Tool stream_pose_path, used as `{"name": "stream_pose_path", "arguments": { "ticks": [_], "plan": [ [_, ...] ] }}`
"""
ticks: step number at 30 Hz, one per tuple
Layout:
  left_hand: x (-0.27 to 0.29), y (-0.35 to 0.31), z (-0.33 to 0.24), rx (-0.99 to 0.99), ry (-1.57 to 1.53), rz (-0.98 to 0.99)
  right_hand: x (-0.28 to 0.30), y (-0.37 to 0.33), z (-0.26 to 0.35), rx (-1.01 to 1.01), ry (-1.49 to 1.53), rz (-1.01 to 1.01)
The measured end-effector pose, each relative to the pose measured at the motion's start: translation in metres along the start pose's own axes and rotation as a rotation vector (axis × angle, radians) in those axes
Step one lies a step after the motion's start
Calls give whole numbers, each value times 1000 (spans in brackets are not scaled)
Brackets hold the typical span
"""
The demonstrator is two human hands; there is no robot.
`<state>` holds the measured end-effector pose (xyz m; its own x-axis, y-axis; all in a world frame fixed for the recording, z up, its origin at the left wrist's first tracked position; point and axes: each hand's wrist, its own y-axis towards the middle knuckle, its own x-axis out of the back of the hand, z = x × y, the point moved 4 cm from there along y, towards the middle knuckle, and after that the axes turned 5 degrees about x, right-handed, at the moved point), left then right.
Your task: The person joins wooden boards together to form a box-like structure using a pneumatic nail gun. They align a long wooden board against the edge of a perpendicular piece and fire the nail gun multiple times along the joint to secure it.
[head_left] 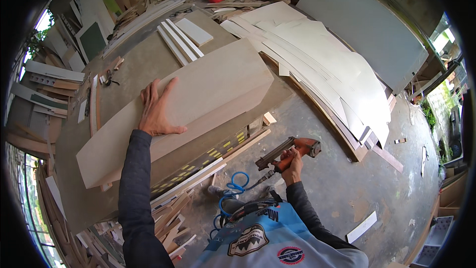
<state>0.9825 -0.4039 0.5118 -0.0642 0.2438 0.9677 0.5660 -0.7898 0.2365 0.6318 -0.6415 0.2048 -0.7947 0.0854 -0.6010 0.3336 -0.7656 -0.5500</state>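
Observation:
A long, pale wooden box [213, 87] lies at a slant across the workbench. My left hand [157, 111] rests on its top face with the fingers spread, the thumb reaching toward the near edge. Off to the right, apart from the box, my right hand [292, 167] is wrapped round the handle of an orange-red nail gun [308, 146]. The gun's dark magazine points left. A blue coiled air hose [240, 182] runs from a metal fitting at the gun down past my clothing.
White strips [173, 42] and a small white board [195, 32] lie on the bench [136, 67] behind the box. Pincers [111, 81] sit at its left. Large white sheets [317, 59] are stacked at the right. Wood offcuts [173, 218] crowd below the bench's near edge.

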Motion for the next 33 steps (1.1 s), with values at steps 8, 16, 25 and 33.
{"name": "stream_pose_path", "arguments": {
  "ticks": [8,16,25,33],
  "plan": [
    [12,-59,-63,70,180,68,1,-47,60,122,-113,92],
    [-33,-150,-128,50,279,-136,14,-84,80,352,-91,127],
    [-200,-278,-140,109,499,-378,71,-63,64,181,-36,-41],
    [-290,-249,-141,226,579,-445,80,-56,80,120,-81,-66]
  ]
}}
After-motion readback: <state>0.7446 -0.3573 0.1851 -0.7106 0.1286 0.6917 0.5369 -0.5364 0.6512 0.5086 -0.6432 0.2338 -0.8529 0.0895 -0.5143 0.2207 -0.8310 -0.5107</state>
